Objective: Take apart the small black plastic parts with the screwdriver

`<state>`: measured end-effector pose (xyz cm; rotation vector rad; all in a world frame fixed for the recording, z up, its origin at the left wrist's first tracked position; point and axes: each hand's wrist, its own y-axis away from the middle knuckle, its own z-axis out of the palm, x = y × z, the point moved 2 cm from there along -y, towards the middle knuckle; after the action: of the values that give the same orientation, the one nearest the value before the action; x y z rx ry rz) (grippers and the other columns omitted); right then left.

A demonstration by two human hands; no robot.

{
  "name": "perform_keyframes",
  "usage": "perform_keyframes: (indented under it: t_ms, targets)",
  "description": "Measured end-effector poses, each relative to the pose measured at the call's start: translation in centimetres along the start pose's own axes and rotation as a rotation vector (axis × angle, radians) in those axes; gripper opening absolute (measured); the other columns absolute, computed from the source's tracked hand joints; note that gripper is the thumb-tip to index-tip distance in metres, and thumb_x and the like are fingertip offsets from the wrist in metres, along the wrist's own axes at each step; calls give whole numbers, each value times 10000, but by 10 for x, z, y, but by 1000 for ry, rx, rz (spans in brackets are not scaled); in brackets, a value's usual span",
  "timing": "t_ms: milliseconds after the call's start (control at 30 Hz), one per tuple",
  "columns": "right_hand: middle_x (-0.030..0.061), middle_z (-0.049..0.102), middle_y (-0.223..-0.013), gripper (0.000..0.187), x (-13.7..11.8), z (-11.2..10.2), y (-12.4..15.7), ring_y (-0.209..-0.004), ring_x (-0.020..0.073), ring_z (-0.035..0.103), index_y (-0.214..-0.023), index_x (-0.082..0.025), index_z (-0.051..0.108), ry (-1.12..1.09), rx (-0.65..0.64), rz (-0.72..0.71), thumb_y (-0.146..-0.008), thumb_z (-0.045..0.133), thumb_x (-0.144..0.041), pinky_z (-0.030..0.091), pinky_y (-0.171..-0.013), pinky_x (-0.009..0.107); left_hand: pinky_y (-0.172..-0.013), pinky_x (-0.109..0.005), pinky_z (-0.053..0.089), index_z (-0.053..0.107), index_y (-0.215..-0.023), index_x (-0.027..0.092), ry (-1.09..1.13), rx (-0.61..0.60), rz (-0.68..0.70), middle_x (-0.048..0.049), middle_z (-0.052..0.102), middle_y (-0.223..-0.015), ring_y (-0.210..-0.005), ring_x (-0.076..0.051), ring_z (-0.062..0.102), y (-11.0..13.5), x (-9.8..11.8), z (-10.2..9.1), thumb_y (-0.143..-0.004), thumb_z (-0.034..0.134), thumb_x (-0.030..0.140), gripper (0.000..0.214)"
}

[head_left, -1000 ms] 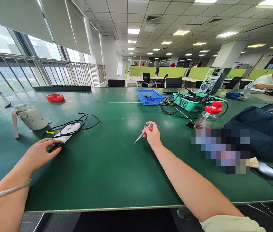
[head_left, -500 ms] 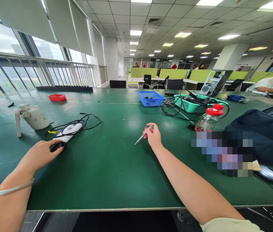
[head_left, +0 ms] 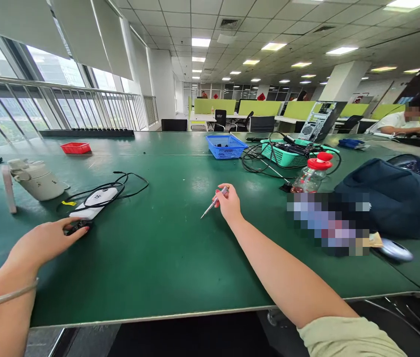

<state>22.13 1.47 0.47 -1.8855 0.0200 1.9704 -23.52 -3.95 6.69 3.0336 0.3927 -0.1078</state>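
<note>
The screwdriver is pinched at its clear handle by the fingertips of the right hand, which is closed around it. The shaft sticks out to the left of the fingers, clear of the palm. Its long axis runs on a diagonal, with the handle up and to the right inside the grip and the metal tip pointing down and left toward the green table. Whether the tip touches the surface cannot be told. The hand is above the middle of the table with the forearm stretched out behind it. Well apart to the left, the left hand, a bangle on its wrist, lies low with its fingers stretched forward, the fingertips on a small black piece. Whether they pinch it or only rest on it cannot be told. Just beyond that piece lies a white device with a black cable looped around it, and a cream jug stands farther left. Toward the far side are a red tray, a blue basket and a teal basket full of cables. A red-capped bottle and a dark blue bag lie to the right.
</note>
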Motion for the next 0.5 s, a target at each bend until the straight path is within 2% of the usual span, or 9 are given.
perform_keyframes:
  t_ms: [67, 167, 233, 333, 400, 500]
  targets:
    - [-73, 642, -600, 246, 0, 0, 0, -456, 111, 548, -942, -239, 529, -3, 5, 0, -780, 635, -391, 494, -549, 273, -733, -252, 451, 591, -1385, 272, -26, -14, -9, -72, 773, -1073, -974, -275, 690, 1, 1, 0, -858, 375, 659, 689]
    - [-69, 653, -612, 244, -2, 0, 1, -462, 111, 552, -946, -240, 532, 4, 1, 3, -786, 639, -389, 499, -557, 274, -811, -264, 460, 656, -1277, 250, -22, 66, 54, -84, 754, -1132, -1059, -270, 666, 0, 2, 2, -860, 357, 677, 668]
    - [-70, 652, -610, 248, -3, 0, 2, -462, 112, 553, -945, -240, 532, 4, -5, 5, -786, 646, -393, 502, -561, 276, -889, -281, 455, 662, -1218, 206, -29, 123, 113, -99, 729, -1205, -1117, -263, 642, -3, 0, 6, -880, 351, 626, 622]
    - [-74, 648, -603, 251, -4, 0, 2, -455, 110, 547, -944, -238, 530, -5, -2, 11, -783, 649, -390, 499, -556, 277, -922, -314, 469, 640, -1171, 177, -62, 125, 136, -107, 733, -1185, -1079, -254, 657, -7, 1, 11, -912, 325, 506, 525]
    - [-73, 650, -609, 257, -4, -1, 1, -457, 111, 550, -954, -238, 527, -13, 9, 11, -785, 646, -392, 494, -550, 275, -950, -333, 477, 640, -1129, 206, -42, 136, 220, -79, 742, -1159, -1060, -243, 663, -3, 11, 8, -914, 338, 458, 448]
    - [-77, 644, -614, 275, -5, -1, 1, -467, 117, 566, -979, -245, 511, -42, 20, -9, -796, 632, -412, 491, -549, 277, -1048, -367, 443, 643, -1150, 260, 83, 207, 523, -30, 726, -1206, -1127, -229, 631, 18, 53, -8, -913, 410, 460, 388]
